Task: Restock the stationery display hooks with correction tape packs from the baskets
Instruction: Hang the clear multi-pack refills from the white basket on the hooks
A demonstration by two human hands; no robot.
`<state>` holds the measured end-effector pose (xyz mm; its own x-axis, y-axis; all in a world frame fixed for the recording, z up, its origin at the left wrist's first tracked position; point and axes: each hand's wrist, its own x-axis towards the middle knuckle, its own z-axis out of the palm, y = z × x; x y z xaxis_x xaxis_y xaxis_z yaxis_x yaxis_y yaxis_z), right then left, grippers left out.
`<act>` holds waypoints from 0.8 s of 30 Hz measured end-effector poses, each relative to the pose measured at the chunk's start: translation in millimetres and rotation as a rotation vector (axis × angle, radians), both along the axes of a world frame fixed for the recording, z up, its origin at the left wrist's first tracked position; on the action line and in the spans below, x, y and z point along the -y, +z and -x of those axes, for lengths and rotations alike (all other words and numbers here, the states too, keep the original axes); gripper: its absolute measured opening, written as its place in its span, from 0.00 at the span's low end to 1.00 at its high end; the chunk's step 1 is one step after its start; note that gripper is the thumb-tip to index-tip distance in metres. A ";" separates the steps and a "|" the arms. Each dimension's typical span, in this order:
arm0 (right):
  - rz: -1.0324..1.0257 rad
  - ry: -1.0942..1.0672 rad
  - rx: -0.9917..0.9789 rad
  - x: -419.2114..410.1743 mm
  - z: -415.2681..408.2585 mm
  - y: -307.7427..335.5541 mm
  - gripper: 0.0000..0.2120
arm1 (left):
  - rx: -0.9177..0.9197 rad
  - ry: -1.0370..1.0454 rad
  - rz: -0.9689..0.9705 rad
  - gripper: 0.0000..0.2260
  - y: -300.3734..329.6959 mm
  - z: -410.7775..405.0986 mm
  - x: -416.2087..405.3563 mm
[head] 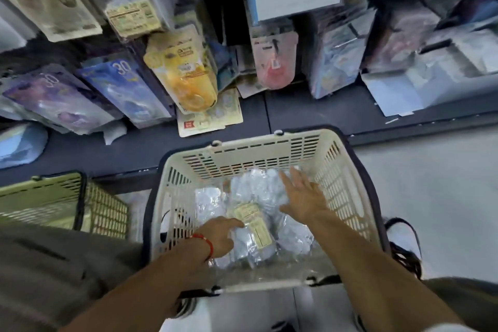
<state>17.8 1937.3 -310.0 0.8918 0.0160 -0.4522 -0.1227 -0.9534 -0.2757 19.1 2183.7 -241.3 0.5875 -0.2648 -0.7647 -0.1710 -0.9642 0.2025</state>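
Both my hands are down inside the cream basket [269,148] on the floor. My left hand [215,237], red string [206,244] at the wrist, rests on the near bundle of correction tape packs [253,234]; the fingers [231,222] lie fairly straight along its left edge, right at the yellow label [256,224], not visibly curled round it. That bundle sits mid-basket, wrapped in clear plastic, its long side running from near me away toward the shelf, tilted slightly left at the far end. My right hand [304,197] hangs above the far bundles [258,186], fingers spread and straight, pointing toward the far left corner; blur means I cannot tell whether the tips touch the plastic. Those packs lie under and just left of that palm. A second, greenish basket [54,197] stands off to my left. Ahead, hanging packs [183,67] crowd the display above the dark shelf [323,110].
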 end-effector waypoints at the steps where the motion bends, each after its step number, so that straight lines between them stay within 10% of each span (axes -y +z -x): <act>1: -0.036 -0.019 -0.012 -1.1 -3.2 -2.6 0.49 | 0.011 0.053 0.026 0.25 0.0 -4.4 3.6; 9: -0.230 0.052 0.126 32.6 -13.4 28.0 0.22 | 0.616 0.260 0.348 0.27 29.4 -37.7 46.4; 15: -0.628 0.025 0.011 31.4 -53.3 88.8 0.08 | 0.577 -0.046 0.167 0.19 41.0 -53.1 48.0; 24: -0.905 -0.325 0.128 -30.8 -42.7 44.6 0.09 | 0.157 0.359 0.431 0.12 40.3 -21.4 -2.7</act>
